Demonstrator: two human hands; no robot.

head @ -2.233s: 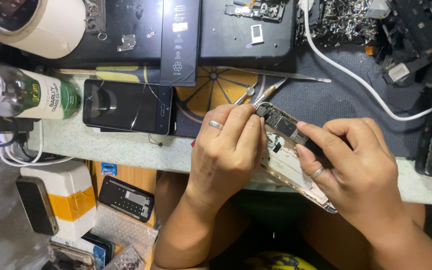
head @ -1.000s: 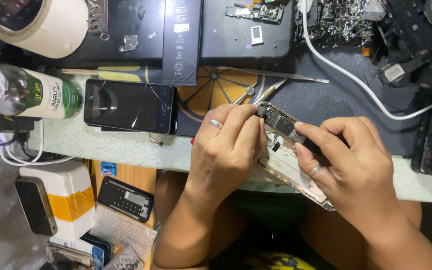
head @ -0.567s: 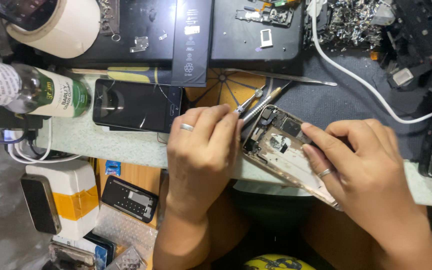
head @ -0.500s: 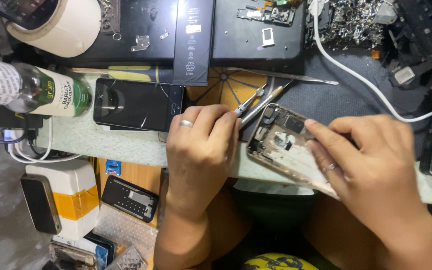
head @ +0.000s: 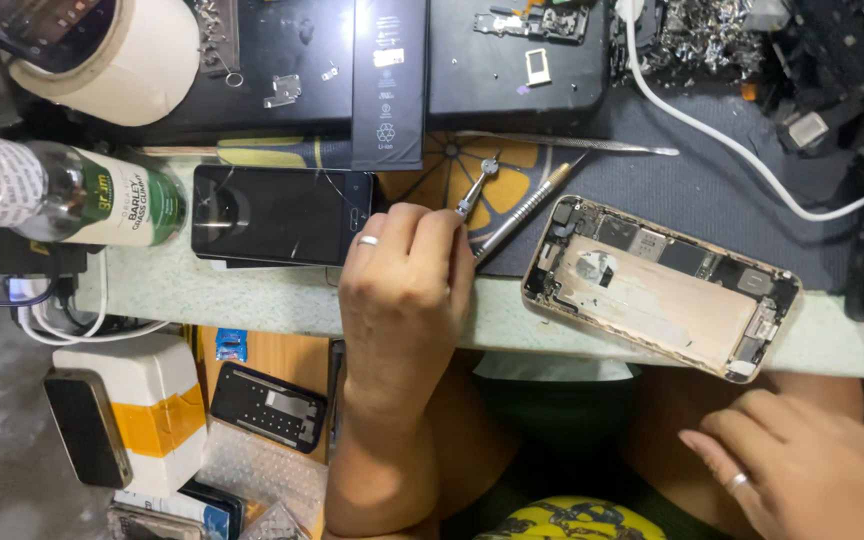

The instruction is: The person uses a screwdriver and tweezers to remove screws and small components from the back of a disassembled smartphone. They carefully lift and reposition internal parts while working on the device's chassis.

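My left hand (head: 402, 290), with a ring on one finger, rests at the table's front edge. Its fingers are closed on metal tweezers (head: 477, 185) that point away from me. The near end of a slim metal screwdriver (head: 527, 208) lies against the same fingers. An opened gold phone chassis (head: 662, 285) lies flat on the table edge to the right, its boards and inner plate showing, and no hand touches it. My right hand (head: 802, 470) hangs below the table edge at the bottom right, fingers loose, holding nothing.
A black phone with a cracked screen (head: 272, 215) lies left of my left hand. Behind it are a black battery (head: 389, 80), a green-labelled bottle (head: 82, 195) and a tape roll (head: 112, 60). A white cable (head: 732, 150) and a long metal pry tool (head: 572, 145) cross the dark mat.
My right hand has let go of the phone chassis and dropped below the table edge. The chassis now lies flat on the table. My left hand moved left with the tweezers.
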